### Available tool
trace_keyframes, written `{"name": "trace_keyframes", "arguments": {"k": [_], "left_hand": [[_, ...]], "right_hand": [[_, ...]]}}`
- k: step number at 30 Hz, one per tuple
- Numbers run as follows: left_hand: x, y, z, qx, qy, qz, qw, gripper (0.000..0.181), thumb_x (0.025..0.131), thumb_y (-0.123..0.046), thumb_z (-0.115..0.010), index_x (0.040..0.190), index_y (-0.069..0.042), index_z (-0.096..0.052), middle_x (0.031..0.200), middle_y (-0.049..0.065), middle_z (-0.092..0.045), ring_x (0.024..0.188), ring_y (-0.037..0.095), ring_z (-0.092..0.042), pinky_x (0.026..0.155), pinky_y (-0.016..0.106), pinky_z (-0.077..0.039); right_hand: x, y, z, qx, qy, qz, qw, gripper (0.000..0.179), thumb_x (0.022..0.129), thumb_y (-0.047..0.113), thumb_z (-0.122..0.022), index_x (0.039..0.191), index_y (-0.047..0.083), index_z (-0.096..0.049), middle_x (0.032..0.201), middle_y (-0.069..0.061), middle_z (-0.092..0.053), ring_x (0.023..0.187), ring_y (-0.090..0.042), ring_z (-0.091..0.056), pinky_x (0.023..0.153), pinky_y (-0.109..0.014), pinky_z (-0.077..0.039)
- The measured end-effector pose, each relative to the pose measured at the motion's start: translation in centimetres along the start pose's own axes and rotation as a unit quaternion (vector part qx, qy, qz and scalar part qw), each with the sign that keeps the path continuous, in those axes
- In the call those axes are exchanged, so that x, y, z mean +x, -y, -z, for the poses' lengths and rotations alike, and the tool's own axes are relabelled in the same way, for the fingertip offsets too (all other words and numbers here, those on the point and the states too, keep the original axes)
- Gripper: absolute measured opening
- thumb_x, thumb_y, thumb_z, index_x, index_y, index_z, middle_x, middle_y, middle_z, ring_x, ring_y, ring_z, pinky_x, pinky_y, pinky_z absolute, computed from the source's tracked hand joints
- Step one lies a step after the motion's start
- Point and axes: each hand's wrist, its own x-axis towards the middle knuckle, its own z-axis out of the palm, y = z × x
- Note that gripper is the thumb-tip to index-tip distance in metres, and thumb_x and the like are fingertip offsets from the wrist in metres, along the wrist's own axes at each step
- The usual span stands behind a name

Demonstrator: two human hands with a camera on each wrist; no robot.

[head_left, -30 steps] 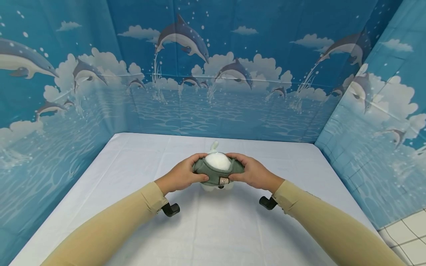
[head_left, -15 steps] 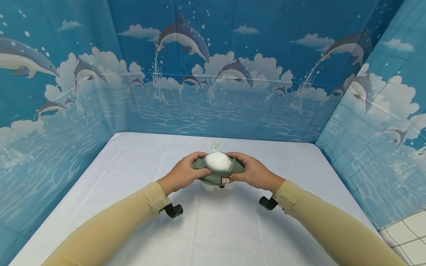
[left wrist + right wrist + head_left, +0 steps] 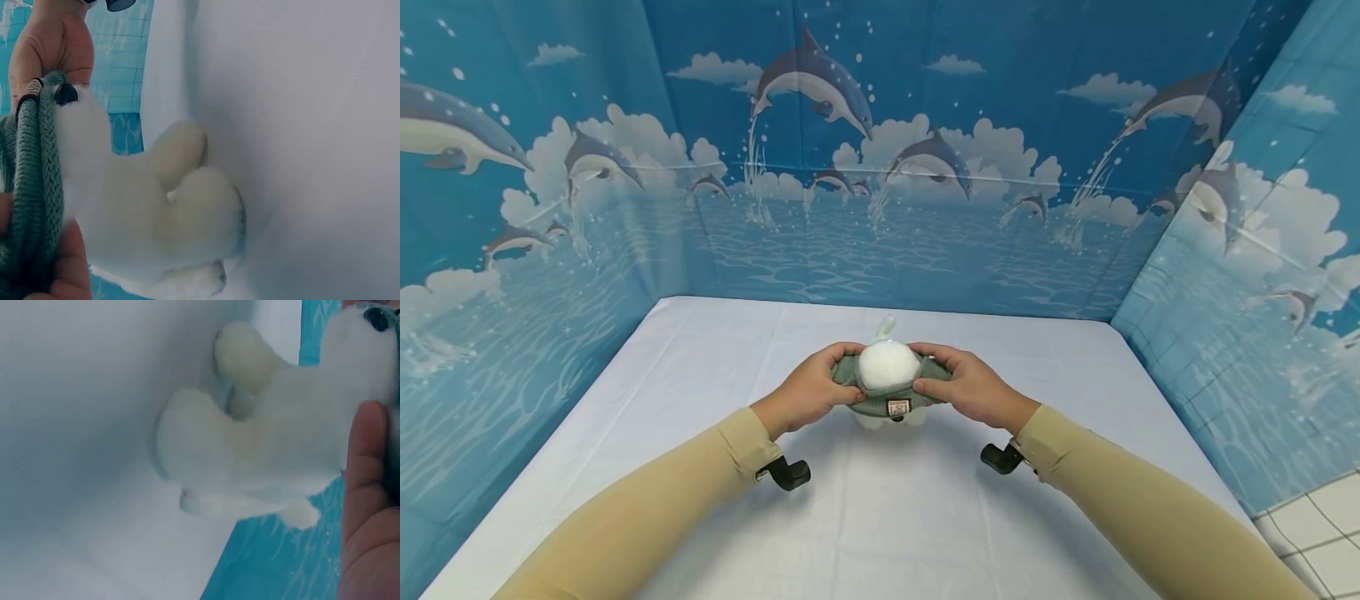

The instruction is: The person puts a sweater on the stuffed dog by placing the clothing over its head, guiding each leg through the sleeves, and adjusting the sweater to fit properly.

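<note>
Between our half-closed left hand [image 3: 805,390] and right hand [image 3: 976,389], we pinch the grey-green knitted garment [image 3: 871,405] around the white plush toy [image 3: 888,364]: probably light, soft, best gripped at sides.

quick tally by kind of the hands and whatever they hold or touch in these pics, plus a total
Hands, left hand and right hand: 2
White plush toy: 1
Green knitted piece: 1
Total: 4
</note>
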Motion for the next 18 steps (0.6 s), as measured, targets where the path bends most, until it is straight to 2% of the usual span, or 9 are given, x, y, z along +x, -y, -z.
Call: {"name": "trace_keyframes", "arguments": {"k": [2, 5, 10, 14, 18], "left_hand": [[-0.1, 0.0, 0.0, -0.017, 0.009, 0.003, 0.9998, 0.064, 0.078, -0.002, -0.071, 0.133, -0.02, -0.044, 0.14, -0.001, -0.04, 0.134, 0.023, -0.034, 0.099, 0.044, -0.043], [0.4, 1.0, 0.2, -0.048, 0.027, 0.006, 0.9984, 0.067, 0.078, -0.004, -0.072, 0.134, -0.023, -0.041, 0.141, -0.002, -0.037, 0.133, 0.021, -0.033, 0.099, 0.043, -0.043], [0.6, 1.6, 0.5, -0.089, 0.056, 0.03, 0.9939, 0.065, 0.081, -0.028, -0.073, 0.135, -0.031, -0.038, 0.139, -0.001, -0.039, 0.123, 0.025, -0.046, 0.088, 0.045, -0.05], [0.6, 1.5, 0.5, -0.094, 0.051, 0.042, 0.9933, 0.064, 0.078, -0.042, -0.072, 0.133, -0.033, -0.04, 0.136, 0.001, -0.042, 0.115, 0.028, -0.052, 0.081, 0.047, -0.053], [0.6, 1.5, 0.3, -0.104, 0.042, 0.035, 0.9931, 0.062, 0.078, -0.035, -0.073, 0.132, -0.031, -0.042, 0.134, 0.003, -0.044, 0.111, 0.027, -0.054, 0.082, 0.048, -0.052]], "right_hand": [[0.0, 0.0, -0.1, 0.001, -0.006, -0.009, 0.9999, 0.059, 0.082, 0.034, -0.07, 0.134, 0.034, -0.043, 0.136, 0.0, -0.047, 0.118, -0.019, -0.053, 0.087, -0.034, -0.051], [0.0, 0.0, 0.0, 0.016, -0.005, -0.017, 0.9997, 0.061, 0.081, 0.029, -0.072, 0.135, 0.034, -0.043, 0.139, 0.0, -0.044, 0.122, -0.02, -0.05, 0.089, -0.034, -0.05], [-0.1, 0.0, 0.1, 0.043, 0.011, -0.018, 0.9988, 0.06, 0.084, 0.031, -0.069, 0.137, 0.033, -0.04, 0.143, 0.0, -0.039, 0.128, -0.022, -0.044, 0.093, -0.038, -0.048], [-0.1, -0.2, 0.1, 0.048, 0.012, -0.015, 0.9986, 0.056, 0.088, 0.045, -0.059, 0.138, 0.032, -0.039, 0.142, -0.002, -0.041, 0.126, -0.022, -0.046, 0.095, -0.038, -0.047], [0.1, -0.4, -0.1, 0.027, -0.009, -0.012, 0.9995, 0.056, 0.087, 0.047, -0.059, 0.137, 0.03, -0.042, 0.14, -0.002, -0.044, 0.123, -0.021, -0.05, 0.093, -0.035, -0.049]]}}
